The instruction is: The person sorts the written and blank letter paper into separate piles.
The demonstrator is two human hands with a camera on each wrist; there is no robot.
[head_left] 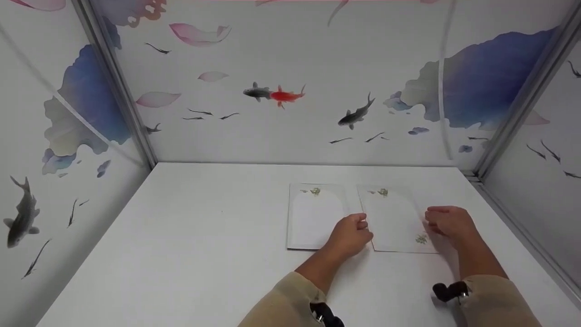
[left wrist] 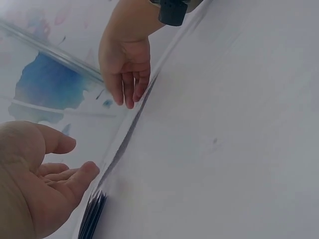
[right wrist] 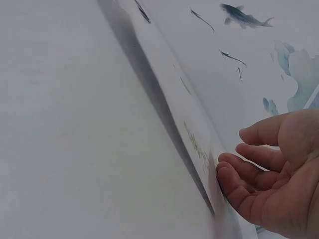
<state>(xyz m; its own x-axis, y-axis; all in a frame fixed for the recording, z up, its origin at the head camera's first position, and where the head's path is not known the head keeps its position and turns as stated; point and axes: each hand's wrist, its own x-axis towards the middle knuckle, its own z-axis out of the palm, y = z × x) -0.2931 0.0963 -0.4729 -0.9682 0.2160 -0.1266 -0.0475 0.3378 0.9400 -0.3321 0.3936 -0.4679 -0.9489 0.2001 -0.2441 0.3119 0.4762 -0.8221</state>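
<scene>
A pale sheet of paper (head_left: pixel 395 220) with small printed plants in two corners lies on the right of the table. My left hand (head_left: pixel 349 236) is at its left edge, fingers loosely bent and thumb apart in the left wrist view. At the opposite edge is my right hand (head_left: pixel 450 222). The right wrist view shows its fingertips (right wrist: pixel 225 172) touching the sheet's edge, with the thumb away from it. A shadow runs along the sheet there. Left of the sheet lies a matching stack of paper (head_left: pixel 313 222), partly behind my left hand; its layered edges (left wrist: pixel 92 216) show dark.
The white table (head_left: pixel 181 240) meets a patterned back wall (head_left: pixel 295 131) and side walls printed with fish and petals. Grey metal posts (head_left: pixel 122 91) stand at the corners. A dark device (head_left: pixel 449 291) sits at my right sleeve, another (head_left: pixel 327 315) at my left.
</scene>
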